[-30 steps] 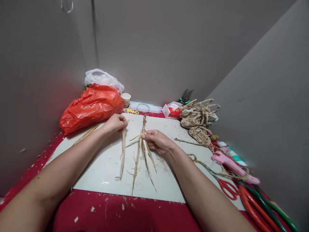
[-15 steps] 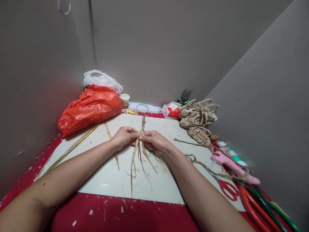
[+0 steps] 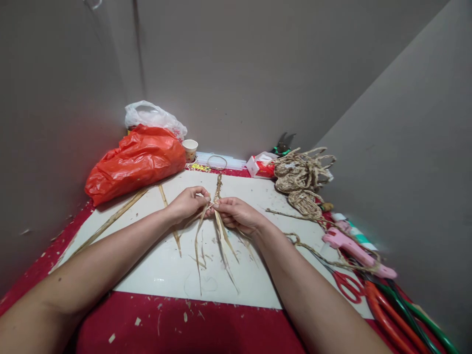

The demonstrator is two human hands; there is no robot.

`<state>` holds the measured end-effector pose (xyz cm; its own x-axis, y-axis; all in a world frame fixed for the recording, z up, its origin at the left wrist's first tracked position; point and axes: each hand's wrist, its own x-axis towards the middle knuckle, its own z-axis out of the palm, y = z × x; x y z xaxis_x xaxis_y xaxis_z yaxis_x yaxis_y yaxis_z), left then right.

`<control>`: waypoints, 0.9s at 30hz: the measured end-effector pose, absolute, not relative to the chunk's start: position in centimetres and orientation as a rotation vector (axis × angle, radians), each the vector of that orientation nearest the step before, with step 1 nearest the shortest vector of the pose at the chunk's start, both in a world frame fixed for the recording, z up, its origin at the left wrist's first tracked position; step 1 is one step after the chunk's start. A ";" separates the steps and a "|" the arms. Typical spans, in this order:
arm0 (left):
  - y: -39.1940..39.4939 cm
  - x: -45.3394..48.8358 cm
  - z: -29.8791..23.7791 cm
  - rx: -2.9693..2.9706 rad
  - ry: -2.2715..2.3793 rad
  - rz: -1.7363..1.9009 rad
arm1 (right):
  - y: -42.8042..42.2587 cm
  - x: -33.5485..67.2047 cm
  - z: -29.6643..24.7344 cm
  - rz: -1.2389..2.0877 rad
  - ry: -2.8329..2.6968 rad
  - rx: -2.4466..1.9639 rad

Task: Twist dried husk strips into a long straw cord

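Observation:
A narrow braid of dried straw-like strips [image 3: 219, 186] runs away from me over the white board [image 3: 155, 275]. My left hand [image 3: 191, 204] is closed in a pinch on strips at the braid's near end. Just right of it, my right hand [image 3: 236, 214] pinches the braid where its strips split apart. Several loose strip ends [image 3: 223, 241] fan out toward me below the fingers. One separate flat strip [image 3: 163, 196] lies left of the braid, partly under my left wrist. A longer dried stalk [image 3: 114, 220] lies further left, its near end hidden by my forearm.
An orange plastic bag [image 3: 136, 162], a paper cup [image 3: 190, 149] and a tissue pack [image 3: 261, 165] stand along the back. Coiled straw rope [image 3: 304, 177], a pink glue gun [image 3: 357, 250], red-handled scissors [image 3: 348, 286] and larger orange-handled cutters [image 3: 385, 319] crowd the right side. Walls rise behind and beside the table.
My left hand has drawn slightly left and away from my right hand, pulling some strips apart from the rest. The loose ends are spread differently. The view has shifted slightly.

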<state>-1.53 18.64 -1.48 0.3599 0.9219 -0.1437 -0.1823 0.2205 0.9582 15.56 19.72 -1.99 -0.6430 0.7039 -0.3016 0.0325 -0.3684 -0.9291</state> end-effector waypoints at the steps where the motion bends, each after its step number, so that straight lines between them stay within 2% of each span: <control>1: 18.5 -1.5 -1.5 1.087 0.891 0.883 | 19.7 15.5 -2.1 2.056 -1.421 -0.990; 8: 18.1 -1.3 -1.6 1.308 1.019 0.775 | 19.5 15.4 -1.8 2.097 -1.431 -0.978; 14: 18.6 -1.7 -1.3 1.430 1.030 0.852 | 19.9 16.0 -1.9 2.196 -1.228 -1.000; 21: 19.1 -2.4 -0.9 1.421 1.014 0.766 | 20.6 16.3 -2.4 2.393 -0.937 -0.913; 27: 19.4 -2.6 -1.3 1.704 1.027 0.722 | 20.7 15.9 -2.3 2.411 -0.852 -0.962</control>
